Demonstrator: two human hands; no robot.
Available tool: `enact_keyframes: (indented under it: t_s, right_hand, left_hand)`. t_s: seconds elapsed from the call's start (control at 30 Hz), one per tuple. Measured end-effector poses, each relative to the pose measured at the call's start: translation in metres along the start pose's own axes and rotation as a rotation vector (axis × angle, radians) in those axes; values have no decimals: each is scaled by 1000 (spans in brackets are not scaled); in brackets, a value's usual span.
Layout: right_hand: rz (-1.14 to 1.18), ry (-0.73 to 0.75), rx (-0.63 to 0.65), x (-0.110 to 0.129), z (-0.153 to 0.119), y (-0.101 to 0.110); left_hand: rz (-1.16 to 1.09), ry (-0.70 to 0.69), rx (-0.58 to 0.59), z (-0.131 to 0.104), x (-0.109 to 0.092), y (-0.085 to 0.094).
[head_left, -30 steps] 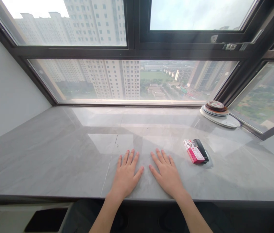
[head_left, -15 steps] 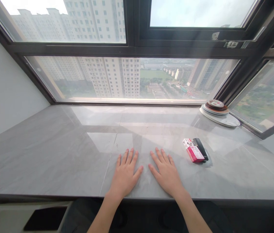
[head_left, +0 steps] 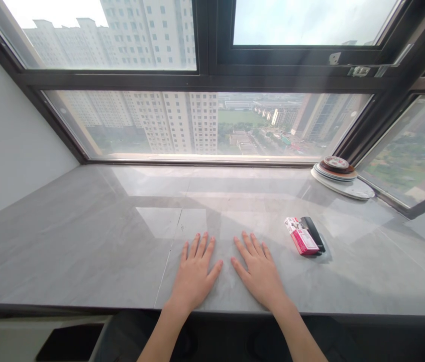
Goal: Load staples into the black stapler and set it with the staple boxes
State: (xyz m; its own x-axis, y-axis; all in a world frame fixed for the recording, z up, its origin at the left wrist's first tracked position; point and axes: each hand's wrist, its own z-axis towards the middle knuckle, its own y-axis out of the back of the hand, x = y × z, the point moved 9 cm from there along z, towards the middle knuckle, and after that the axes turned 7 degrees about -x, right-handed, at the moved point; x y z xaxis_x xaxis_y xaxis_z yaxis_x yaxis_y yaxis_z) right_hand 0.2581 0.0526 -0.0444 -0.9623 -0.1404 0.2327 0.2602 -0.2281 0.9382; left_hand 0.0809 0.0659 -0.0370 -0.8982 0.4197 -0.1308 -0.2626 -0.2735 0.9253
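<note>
My left hand (head_left: 194,274) lies flat, palm down, on the grey stone sill (head_left: 84,241), fingers spread and holding nothing. Beside it, my right hand (head_left: 260,274) rests the same way, with a small gap between the two thumbs. To the right of my right hand sits a small red and white box (head_left: 302,237). A black object (head_left: 313,234), perhaps a stapler, lies against the box's right side. Neither hand touches them.
A stack of plates or round mats (head_left: 342,178) stands in the back right corner by the window frame (head_left: 205,83). A white wall (head_left: 12,136) bounds the left side. The sill's front edge runs just below my wrists.
</note>
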Motion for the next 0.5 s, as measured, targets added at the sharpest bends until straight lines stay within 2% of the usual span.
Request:
enact_keyframes:
  t_s: [0.5]
  right_hand:
    - [-22, -6, 8, 0, 0, 0]
  left_hand:
    - [-29, 11, 7, 1, 2, 2]
